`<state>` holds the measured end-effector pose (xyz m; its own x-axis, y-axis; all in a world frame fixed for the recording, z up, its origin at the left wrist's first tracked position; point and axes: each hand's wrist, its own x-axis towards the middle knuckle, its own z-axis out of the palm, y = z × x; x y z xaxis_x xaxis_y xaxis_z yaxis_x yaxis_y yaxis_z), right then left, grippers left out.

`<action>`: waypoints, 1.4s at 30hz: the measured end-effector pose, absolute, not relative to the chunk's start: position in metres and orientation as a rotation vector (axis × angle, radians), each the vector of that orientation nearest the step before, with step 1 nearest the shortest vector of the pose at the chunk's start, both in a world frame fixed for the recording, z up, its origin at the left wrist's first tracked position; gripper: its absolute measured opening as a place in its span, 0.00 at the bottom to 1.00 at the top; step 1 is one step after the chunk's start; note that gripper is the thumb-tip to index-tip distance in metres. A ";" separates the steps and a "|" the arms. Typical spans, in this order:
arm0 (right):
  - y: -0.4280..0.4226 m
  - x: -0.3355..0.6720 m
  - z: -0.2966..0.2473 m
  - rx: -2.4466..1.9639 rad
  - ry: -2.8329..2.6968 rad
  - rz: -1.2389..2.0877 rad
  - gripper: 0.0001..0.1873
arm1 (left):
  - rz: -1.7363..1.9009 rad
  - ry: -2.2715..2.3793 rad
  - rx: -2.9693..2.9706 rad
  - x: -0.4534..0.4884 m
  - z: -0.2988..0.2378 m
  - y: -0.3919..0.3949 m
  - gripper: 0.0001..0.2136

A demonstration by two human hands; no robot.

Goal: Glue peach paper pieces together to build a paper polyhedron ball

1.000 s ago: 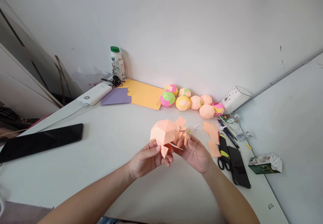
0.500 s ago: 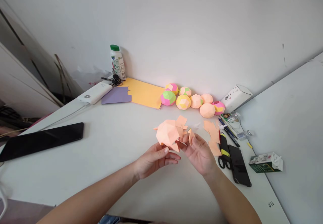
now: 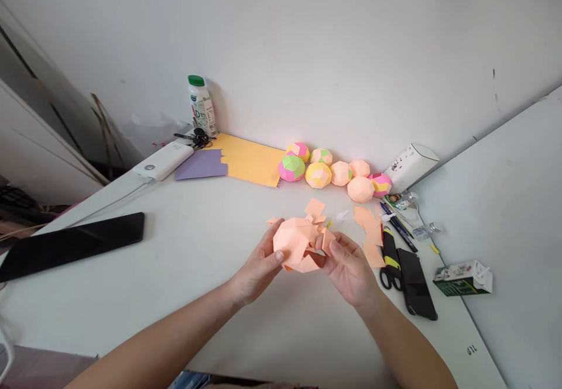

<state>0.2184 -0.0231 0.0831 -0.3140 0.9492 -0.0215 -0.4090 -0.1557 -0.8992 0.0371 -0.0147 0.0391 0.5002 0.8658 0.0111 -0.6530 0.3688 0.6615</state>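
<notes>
Both hands are on a peach paper ball [image 3: 293, 241] that's only half built, held just above the white table [image 3: 197, 319] near the middle of the view. The left hand [image 3: 259, 266] cups it from 9 o'clock, fingers curled behind and thumb pressed on the front facets. The right hand [image 3: 349, 266] comes in from 3 o'clock, thumb and fingers pinching the loose flaps that stick out on that side.

My read: this is the slot-the-flaps-in stage. One side is closed and faceted, while the right and bottom are open, with points hanging free. Whatever goes in next wants a light squeeze, so the closed side doesn't cave, plus a clean line into a pocket.

Spare peach paper pieces [image 3: 369, 231] lie at 2 o'clock from the hands, with scissors [image 3: 389, 263], pens [image 3: 397, 228] and a black phone [image 3: 415, 289] just past them. The finished balls [image 3: 318, 174] sit in a row at 12 o'clock against the wall, some all peach, some pink, green and yellow.

Writing-wise, not much. The green-capped bottle [image 3: 199, 105] at 11 o'clock has a label too small to read. The print on the green carton [image 3: 461, 278] at 3 o'clock is the same. A handwritten mark [image 3: 471, 349] at 4 o'clock looks like "012", but I wouldn't swear to it.
</notes>
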 end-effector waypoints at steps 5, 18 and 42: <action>-0.025 0.218 0.083 -0.818 -1.077 1.719 0.09 | 0.906 0.388 0.777 0.035 0.036 -0.015 0.28; -0.030 0.225 0.088 -0.911 -1.558 1.446 0.07 | 0.741 0.276 0.755 0.038 0.032 -0.011 0.25; -0.033 0.227 0.089 -0.931 -1.669 1.219 0.04 | 0.861 0.225 0.880 0.036 0.037 -0.016 0.28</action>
<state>0.2273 -0.0326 0.0894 -0.3640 0.9092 0.2023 0.0837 0.2482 -0.9651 0.0356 -0.0159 0.0374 0.6530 0.7400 0.1614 -0.5666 0.3359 0.7524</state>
